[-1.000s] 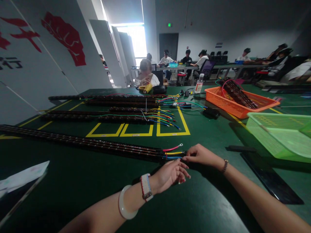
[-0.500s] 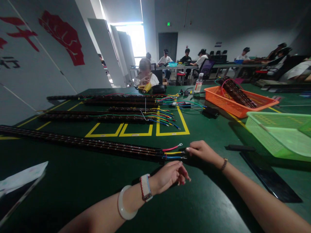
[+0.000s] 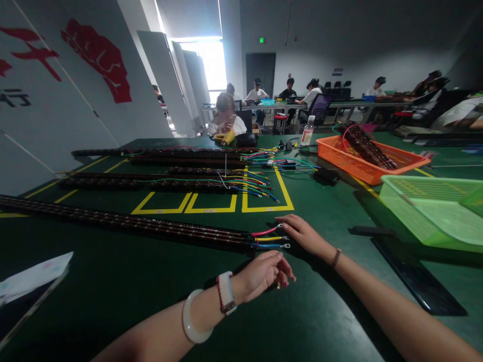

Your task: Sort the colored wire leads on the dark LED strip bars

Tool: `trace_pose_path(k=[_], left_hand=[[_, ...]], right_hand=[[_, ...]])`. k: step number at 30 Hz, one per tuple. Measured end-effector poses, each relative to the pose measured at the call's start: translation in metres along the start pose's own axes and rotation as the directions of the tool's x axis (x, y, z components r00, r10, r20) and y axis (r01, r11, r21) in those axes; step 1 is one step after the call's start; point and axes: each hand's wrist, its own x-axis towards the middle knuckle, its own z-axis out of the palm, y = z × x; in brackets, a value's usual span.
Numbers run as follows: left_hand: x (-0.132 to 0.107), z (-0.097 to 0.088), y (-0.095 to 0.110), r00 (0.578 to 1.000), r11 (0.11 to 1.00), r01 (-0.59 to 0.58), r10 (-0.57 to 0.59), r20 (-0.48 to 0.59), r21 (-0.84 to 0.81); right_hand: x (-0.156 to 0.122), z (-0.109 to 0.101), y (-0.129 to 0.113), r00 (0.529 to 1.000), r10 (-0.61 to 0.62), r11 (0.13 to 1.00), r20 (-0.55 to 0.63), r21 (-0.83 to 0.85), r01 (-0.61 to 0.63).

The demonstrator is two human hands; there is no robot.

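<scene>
A long dark bundle (image 3: 151,224) lies across the green table, ending in three short leads with metal ring terminals. The red lead (image 3: 266,232) angles up, the yellow lead (image 3: 269,238) sits in the middle, and the blue lead (image 3: 270,246) is nearest me. My right hand (image 3: 304,234) is at the tip of the red lead, fingers stretched out; it seems to touch the terminal, without visibly gripping it. Just below the blue lead, my left hand (image 3: 266,274) rests with loosely bent fingers apart and nothing in it.
Several similar dark bundles (image 3: 188,183) with coloured leads lie farther back, near yellow tape rectangles (image 3: 267,209). At the right are an orange basket (image 3: 350,163), a green basket (image 3: 400,211) and a black flat panel (image 3: 415,276). A bottle (image 3: 307,131) stands behind. A person (image 3: 226,118) sits opposite.
My right hand has moved slightly left and away from me, from the yellow lead's tip to the red one's, and its fingers have straightened. My left hand has stayed in place.
</scene>
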Motion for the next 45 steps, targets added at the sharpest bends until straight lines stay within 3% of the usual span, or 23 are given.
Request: trace_pose_path(k=[5,18,24,31,35,41,45], left_hand=[[-0.001,0.002,0.000,1.000,1.000,-0.011,0.011,-0.017,-0.008],[0.003,0.001,-0.005,0.999,0.999,-0.033,0.033,-0.014,-0.039],[0.003,0.000,-0.006,0.996,0.997,-0.049,0.045,0.074,0.056],[0.005,-0.003,-0.010,0.995,0.996,-0.061,0.055,0.088,0.068],[0.008,-0.006,-0.012,0.993,0.998,-0.051,0.046,0.107,0.044],[0.009,-0.004,-0.010,0.996,0.996,0.010,-0.002,0.092,-0.086],[0.011,-0.003,-0.009,0.995,0.967,-0.024,0.047,0.085,-0.254]], right_hand=[[-0.002,0.006,-0.010,0.995,-0.029,0.993,0.094,-0.108,0.040],[0.000,0.011,-0.026,0.989,0.022,0.977,0.148,-0.212,0.010],[0.001,0.016,-0.031,0.991,-0.023,0.936,0.128,-0.344,0.067],[0.000,0.019,-0.037,0.993,-0.007,0.977,0.119,-0.210,0.032],[0.001,0.020,-0.038,0.996,-0.014,0.969,0.088,-0.245,0.035],[-0.002,0.026,-0.031,0.982,-0.186,0.908,-0.017,-0.384,0.165],[-0.006,0.026,-0.035,0.925,-0.378,0.767,-0.028,-0.569,0.296]])
